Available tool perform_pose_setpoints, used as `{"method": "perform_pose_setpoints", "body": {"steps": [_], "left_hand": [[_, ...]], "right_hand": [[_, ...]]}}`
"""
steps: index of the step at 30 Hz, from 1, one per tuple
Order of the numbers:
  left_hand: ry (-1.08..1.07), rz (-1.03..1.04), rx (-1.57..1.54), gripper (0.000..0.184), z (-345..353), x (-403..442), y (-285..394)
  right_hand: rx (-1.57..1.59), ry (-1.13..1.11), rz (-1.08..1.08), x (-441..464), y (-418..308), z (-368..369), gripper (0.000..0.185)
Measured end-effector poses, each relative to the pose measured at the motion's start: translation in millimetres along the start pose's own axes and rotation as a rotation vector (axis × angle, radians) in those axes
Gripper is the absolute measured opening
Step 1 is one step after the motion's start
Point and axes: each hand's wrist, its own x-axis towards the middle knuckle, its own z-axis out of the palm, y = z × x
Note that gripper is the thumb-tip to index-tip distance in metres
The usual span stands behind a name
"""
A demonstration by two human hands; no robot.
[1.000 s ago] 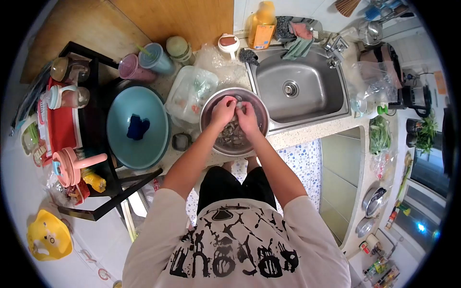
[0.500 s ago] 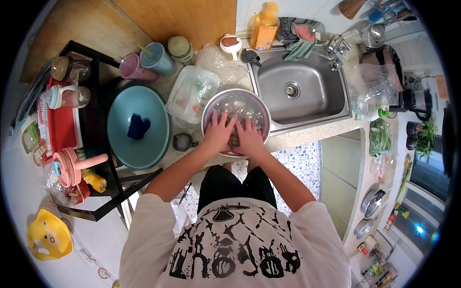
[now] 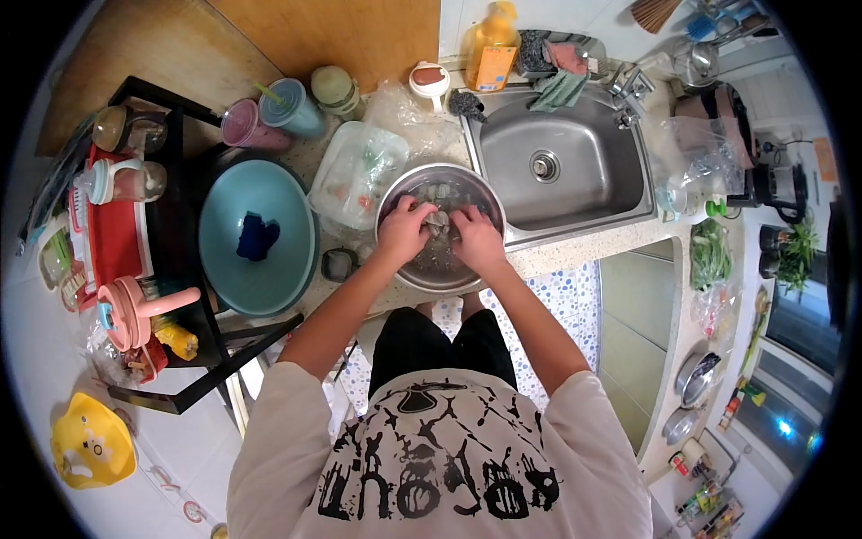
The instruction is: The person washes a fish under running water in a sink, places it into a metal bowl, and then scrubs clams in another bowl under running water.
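Observation:
A round metal bowl [image 3: 388, 187] stands on the counter beside the sink, with water and greyish-brown pieces [image 3: 436, 221] in it. My left hand [image 3: 404, 232] is inside the bowl on its left side, fingers curled round some of the pieces. Facing it from the right, my right hand [image 3: 478, 237] has its fingers bent against pieces near the middle. What exactly the pieces are is too small to tell.
Right of the bowl is a steel sink [image 3: 575, 162] with a faucet [image 3: 628, 94]. To the left are a clear plastic container [image 3: 359, 175], a blue basin [image 3: 260, 292] holding a dark blue cloth [image 3: 257, 237], cups [image 3: 294, 110] and a black rack [image 3: 202, 359]. An orange bottle [image 3: 492, 54] stands behind.
My hands went from pinching together near the bowl's middle, to spread flat over the pieces, to curled and apart at either side of a clump.

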Motion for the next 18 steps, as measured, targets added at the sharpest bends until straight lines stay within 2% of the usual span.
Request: {"method": "perform_pose_setpoints", "body": {"steps": [3, 5, 8, 9, 13, 16, 18], "left_hand": [[0.065, 0.103, 0.034, 0.062, 5.7, -14.6, -10.9], [0.069, 0.141, 0.067, 0.068, 6.6, -23.6, -13.4], [-0.130, -0.026, 0.184, 0.084, 1.6, -35.5, 17.6], [-0.197, -0.046, 0.220, 0.099, 4.3, -33.2, 21.8], [-0.233, -0.091, 0.320, 0.114, 1.8, -26.3, 42.0], [-0.208, -0.101, 0.346, 0.108, -2.8, -20.0, 46.9], [-0.133, -0.088, 0.268, 0.095, 6.1, -16.0, 34.2]], "right_hand": [[-0.179, 0.031, -0.174, -13.2, 5.5, 0.7, 0.075], [-0.296, -0.027, -0.188, -24.0, -1.2, -5.0, 0.086], [-0.293, -0.038, -0.103, -22.0, -8.8, -0.1, 0.100], [-0.262, -0.030, -0.058, -19.4, -15.2, 1.4, 0.104], [-0.298, -0.053, 0.054, -4.8, -30.0, 2.5, 0.101], [-0.220, -0.065, 0.087, 6.2, -28.0, 4.0, 0.088], [-0.110, -0.059, 0.084, 11.7, -20.1, 0.1, 0.078]]}}
